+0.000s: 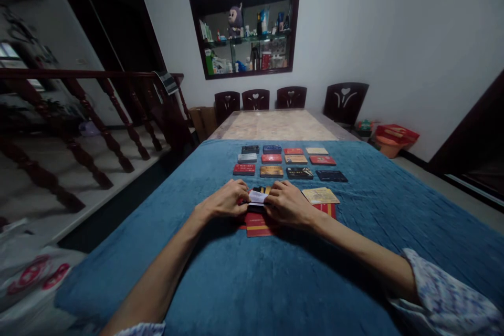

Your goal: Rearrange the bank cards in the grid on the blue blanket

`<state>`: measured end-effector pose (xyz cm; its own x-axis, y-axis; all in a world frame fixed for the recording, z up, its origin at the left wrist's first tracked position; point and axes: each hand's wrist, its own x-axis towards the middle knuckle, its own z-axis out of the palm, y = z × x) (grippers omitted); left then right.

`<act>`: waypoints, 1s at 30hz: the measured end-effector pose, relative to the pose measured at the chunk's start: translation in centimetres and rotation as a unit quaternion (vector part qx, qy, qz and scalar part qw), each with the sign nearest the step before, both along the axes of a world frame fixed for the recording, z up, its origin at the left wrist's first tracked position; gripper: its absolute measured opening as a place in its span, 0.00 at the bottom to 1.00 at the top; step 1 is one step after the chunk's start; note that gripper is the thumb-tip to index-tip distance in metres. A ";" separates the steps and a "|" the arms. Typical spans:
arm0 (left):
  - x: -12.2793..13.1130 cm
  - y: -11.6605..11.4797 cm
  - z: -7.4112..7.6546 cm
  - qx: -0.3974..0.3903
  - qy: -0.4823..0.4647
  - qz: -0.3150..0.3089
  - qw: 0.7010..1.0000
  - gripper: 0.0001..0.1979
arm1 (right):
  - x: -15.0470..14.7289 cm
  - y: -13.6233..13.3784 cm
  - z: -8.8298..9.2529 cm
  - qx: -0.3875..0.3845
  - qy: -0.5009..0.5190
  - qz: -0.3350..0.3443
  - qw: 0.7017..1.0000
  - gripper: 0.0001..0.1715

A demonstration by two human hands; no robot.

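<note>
Pinching white card (258, 197) between left hand (225, 200) and right hand (289, 203), both gripping its ends; pile (258, 227) beneath; level, even grip likely best, edges square.

Dim light falls on a plain white wall (394, 21) with a dark-framed niche (246, 26) of glass shelves at upper centre, four dark wooden chairs (291, 97) behind a long table (275, 123) draped in blue cloth (275, 283), a wooden balustrade (79, 74) at left, a red basket (396, 136) at right.
</note>
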<state>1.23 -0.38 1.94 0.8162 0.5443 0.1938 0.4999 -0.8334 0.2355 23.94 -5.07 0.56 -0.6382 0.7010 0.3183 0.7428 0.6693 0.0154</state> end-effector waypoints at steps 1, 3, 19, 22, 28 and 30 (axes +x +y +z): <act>0.0 0.0 0.1 0.002 -0.002 -0.003 1.000 0.09 | 0.0 0.1 -0.1 0.017 0.001 0.004 1.000 0.16; 0.0 0.0 0.2 0.006 -0.005 -0.013 1.000 0.09 | 0.1 0.3 -0.3 0.049 0.001 0.017 0.999 0.17; -0.6 0.9 -0.1 -0.040 -0.106 0.032 0.993 0.13 | 1.3 1.8 -1.8 0.060 0.076 -0.014 0.995 0.15; -0.6 1.1 -0.6 -0.036 -0.116 0.041 0.992 0.14 | 1.2 1.8 -2.0 0.068 0.076 -0.028 0.994 0.16; -0.2 1.3 -2.1 -0.001 -0.149 0.063 0.987 0.21 | 1.3 2.4 -3.1 0.102 0.072 -0.043 0.991 0.17; 0.0 1.3 -2.6 0.012 -0.159 0.075 0.984 0.22 | 1.3 2.5 -3.6 0.116 0.070 -0.052 0.989 0.19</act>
<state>1.22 0.91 -0.64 0.6234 0.6458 0.4409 0.5210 -0.7635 0.3817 25.21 -2.53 -3.02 -0.5045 0.6590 0.5579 0.8135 0.5792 0.0515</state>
